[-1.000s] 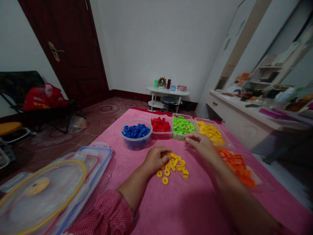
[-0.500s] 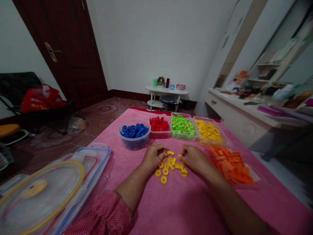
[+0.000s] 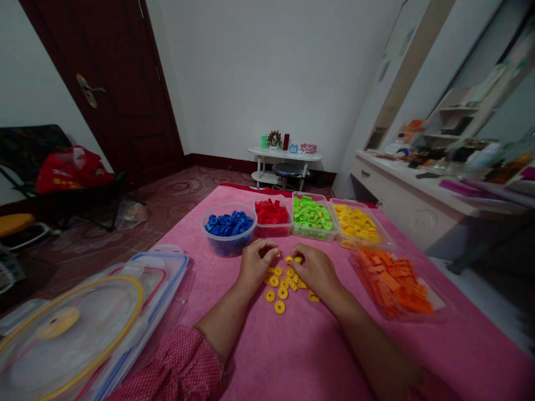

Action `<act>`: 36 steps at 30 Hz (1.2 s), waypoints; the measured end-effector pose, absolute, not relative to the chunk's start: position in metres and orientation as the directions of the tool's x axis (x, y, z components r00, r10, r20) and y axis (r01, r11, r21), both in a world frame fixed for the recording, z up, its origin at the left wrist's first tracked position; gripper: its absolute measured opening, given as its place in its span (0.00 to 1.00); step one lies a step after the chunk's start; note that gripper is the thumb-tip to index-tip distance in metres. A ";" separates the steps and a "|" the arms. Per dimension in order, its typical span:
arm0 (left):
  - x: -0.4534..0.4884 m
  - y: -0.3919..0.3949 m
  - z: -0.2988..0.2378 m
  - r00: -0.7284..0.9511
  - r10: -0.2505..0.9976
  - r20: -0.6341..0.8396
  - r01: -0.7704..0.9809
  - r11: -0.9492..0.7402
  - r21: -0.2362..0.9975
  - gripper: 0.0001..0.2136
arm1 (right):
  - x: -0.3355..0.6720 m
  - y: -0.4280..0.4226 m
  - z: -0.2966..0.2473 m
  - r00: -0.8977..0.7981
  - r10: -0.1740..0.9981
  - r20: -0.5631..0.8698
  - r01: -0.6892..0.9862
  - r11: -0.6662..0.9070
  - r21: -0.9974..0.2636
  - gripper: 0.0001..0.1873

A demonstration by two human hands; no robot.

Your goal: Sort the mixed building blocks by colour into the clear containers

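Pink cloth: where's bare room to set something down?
Main patch of cloth: between left forearm and right forearm, nearer the wearer than the yellow pieces. Also: between stacked lids and left forearm; between right forearm and orange tub. Crowded: amid the yellow pieces between left hand and right hand, and the far side with its row of tubs.

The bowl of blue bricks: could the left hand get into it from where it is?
Probably yes. The left hand is close beside the bowl, no lid shows over the blue bricks, and the yellow pieces lie on the hand's other side.
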State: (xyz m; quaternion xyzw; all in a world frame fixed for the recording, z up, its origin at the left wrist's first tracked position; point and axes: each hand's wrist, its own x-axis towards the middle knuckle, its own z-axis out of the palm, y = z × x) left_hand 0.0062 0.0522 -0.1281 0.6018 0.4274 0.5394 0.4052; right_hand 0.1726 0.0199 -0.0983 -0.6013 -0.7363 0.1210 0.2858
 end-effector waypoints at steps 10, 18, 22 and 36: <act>0.007 0.048 -0.111 -0.030 0.965 0.260 0.011 -0.260 0.966 0.07 | 0.164 0.004 -0.077 0.057 0.998 -0.040 -0.363 -0.017 -0.932 0.10; 0.009 0.046 -0.103 -0.013 0.995 0.095 -0.250 -0.095 0.964 0.18 | 0.172 0.007 -0.071 -0.004 0.983 -0.185 -0.487 -0.163 -0.858 0.12; 0.005 0.050 -0.099 0.049 0.995 0.085 -0.090 -0.080 0.993 0.21 | 0.191 0.013 -0.071 0.012 0.995 -0.094 -0.006 -0.094 -0.996 0.11; 0.000 0.043 -0.107 0.290 0.922 0.256 0.720 -0.386 0.577 0.06 | 0.223 0.018 -0.090 -0.042 0.996 -0.083 0.905 0.002 -0.426 0.07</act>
